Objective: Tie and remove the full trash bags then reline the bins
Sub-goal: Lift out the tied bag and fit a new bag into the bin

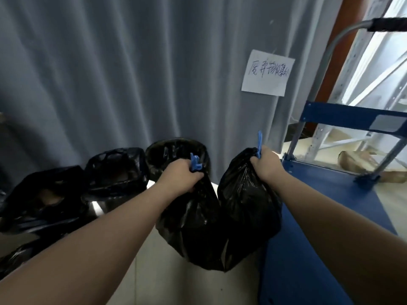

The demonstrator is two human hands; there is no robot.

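Note:
Two full black trash bags hang in the air side by side, touching. My left hand [181,175] grips the gathered neck of the left bag [191,230], with a blue drawstring sticking out above the fist. My right hand [267,165] grips the neck of the right bag [248,208], its blue drawstring pointing up. Behind my left hand stands a round bin [158,150] lined with a black bag. Left of it are two more bins with black liners [116,170] [44,194], something brownish inside each.
A blue platform cart [308,249] with a metal handle [337,40] stands at the right, its deck just beside the right bag. A grey curtain [110,73] with a handwritten paper sign [267,73] hangs behind the bins. Metal shelving and a brown object lie past the cart.

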